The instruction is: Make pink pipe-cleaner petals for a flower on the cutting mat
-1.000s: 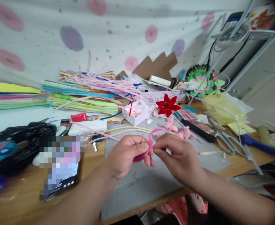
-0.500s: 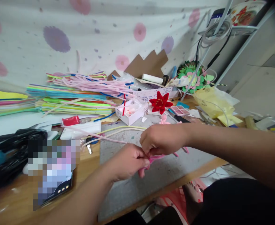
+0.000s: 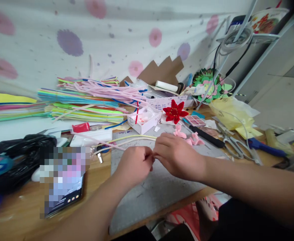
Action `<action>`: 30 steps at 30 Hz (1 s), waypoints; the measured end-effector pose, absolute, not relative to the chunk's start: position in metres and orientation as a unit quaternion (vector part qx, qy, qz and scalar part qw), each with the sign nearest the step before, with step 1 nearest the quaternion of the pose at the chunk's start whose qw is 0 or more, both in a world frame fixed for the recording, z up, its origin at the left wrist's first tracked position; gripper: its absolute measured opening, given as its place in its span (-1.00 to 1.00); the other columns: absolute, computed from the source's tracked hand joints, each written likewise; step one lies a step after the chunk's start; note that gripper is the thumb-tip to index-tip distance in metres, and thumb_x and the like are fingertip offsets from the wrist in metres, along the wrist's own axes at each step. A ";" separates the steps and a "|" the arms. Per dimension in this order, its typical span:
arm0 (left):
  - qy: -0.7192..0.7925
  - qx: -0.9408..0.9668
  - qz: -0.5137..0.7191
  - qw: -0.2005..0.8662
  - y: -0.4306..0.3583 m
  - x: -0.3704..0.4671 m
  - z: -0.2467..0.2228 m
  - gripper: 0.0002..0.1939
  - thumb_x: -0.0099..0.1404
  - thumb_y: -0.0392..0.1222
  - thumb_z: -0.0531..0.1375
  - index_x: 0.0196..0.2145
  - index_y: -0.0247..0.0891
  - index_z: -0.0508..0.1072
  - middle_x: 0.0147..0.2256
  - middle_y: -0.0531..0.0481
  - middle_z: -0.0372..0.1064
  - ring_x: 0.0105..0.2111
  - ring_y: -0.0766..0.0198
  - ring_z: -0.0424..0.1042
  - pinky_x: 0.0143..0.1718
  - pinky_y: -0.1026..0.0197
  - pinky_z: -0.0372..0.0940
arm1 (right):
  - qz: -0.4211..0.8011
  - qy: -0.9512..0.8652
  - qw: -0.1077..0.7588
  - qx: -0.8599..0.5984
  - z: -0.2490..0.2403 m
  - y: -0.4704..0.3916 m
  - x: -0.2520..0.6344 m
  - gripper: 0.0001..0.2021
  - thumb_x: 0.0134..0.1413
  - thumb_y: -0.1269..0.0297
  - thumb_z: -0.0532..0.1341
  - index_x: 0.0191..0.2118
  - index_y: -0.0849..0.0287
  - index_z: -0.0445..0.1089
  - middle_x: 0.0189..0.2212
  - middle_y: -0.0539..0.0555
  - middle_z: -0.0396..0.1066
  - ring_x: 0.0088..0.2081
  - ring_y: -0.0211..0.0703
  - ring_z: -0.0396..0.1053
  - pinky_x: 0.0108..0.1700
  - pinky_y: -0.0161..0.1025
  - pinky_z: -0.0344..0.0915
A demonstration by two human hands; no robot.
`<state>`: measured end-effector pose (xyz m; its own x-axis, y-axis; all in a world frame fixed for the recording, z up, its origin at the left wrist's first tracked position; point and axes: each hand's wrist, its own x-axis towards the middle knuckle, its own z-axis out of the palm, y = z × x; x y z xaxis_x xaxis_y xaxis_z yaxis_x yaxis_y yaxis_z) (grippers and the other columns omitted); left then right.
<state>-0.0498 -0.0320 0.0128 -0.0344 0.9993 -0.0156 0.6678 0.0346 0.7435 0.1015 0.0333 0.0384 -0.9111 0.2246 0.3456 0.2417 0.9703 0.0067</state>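
My left hand (image 3: 138,165) and my right hand (image 3: 178,159) meet above the grey cutting mat (image 3: 141,207), fingertips pinched together and touching. Half a second ago a bright pink pipe cleaner showed between them; now the fingers hide it, and the mat below shows no such piece. Beyond my right hand lie pale pink shaped pipe-cleaner pieces (image 3: 180,131). Loose yellow and cream pipe cleaners (image 3: 129,138) stretch across the mat behind my left hand. A red pipe-cleaner flower (image 3: 175,112) sits farther back, beside a small white box (image 3: 147,128).
Bundles of coloured pipe cleaners (image 3: 86,113) are stacked at the back left. Scissors (image 3: 234,147) and a black-handled tool (image 3: 208,137) lie on the right. A phone (image 3: 74,197) and a black plastic bag (image 3: 23,164) occupy the left side.
Both hands have risen slightly, and the pink pipe cleaner has gone out of sight behind the fingers. My right hand has turned, uncovering the pale pink pieces. The view has shifted a little.
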 end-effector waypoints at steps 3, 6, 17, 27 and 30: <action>0.584 0.532 0.392 0.472 -0.033 -0.047 0.017 -0.78 0.16 -0.17 0.12 -0.59 -0.27 0.39 -0.65 0.04 0.38 -0.60 0.31 0.31 -0.49 0.27 0.10 | -0.086 -0.953 0.286 -0.057 0.032 0.032 0.114 -0.80 0.13 0.45 0.04 -0.41 0.23 0.40 -0.44 0.11 0.36 -0.33 -0.15 0.20 -0.28 -0.18 0.14; 0.466 0.449 0.471 0.600 -0.036 -0.042 0.018 -0.78 0.14 -0.13 0.19 -0.58 -0.30 0.36 -0.68 0.06 0.34 -0.60 0.32 0.33 -0.48 0.29 0.13 | -0.140 -0.917 0.373 0.009 0.030 0.033 0.125 -0.85 0.13 0.45 0.09 -0.30 0.19 0.41 -0.41 0.08 0.40 -0.28 -0.12 0.21 -0.22 -0.12 0.15; 0.483 0.511 0.527 0.477 -0.037 -0.044 0.013 -0.75 0.25 -0.15 0.11 -0.51 -0.32 0.42 -0.58 0.02 0.38 -0.52 0.35 0.31 -0.44 0.30 0.13 | 0.417 -0.728 0.505 -0.200 0.003 0.016 0.104 -0.86 -0.02 0.33 0.27 -0.27 0.15 0.40 -0.43 0.02 0.35 -0.39 -0.23 0.35 -0.35 -0.24 0.32; 0.479 0.539 0.520 0.458 -0.039 -0.049 0.015 -0.74 0.23 -0.19 0.11 -0.55 -0.31 0.44 -0.60 0.03 0.39 -0.48 0.29 0.39 -0.37 0.27 0.19 | 0.690 -0.555 0.441 -0.147 0.001 0.024 0.089 -0.96 -0.07 0.36 0.32 -0.45 0.18 0.46 -0.52 -0.01 0.39 -0.53 -0.29 0.34 -0.49 -0.30 0.29; 0.397 0.461 0.509 0.609 -0.042 -0.047 0.018 -0.79 0.18 -0.17 0.15 -0.52 -0.32 0.47 -0.67 0.02 0.38 -0.51 0.25 0.44 -0.44 0.30 0.20 | 0.693 -0.584 0.415 -0.085 0.003 0.028 0.095 -0.94 -0.08 0.37 0.32 -0.39 0.13 0.50 -0.49 0.00 0.38 -0.52 -0.27 0.34 -0.52 -0.29 0.28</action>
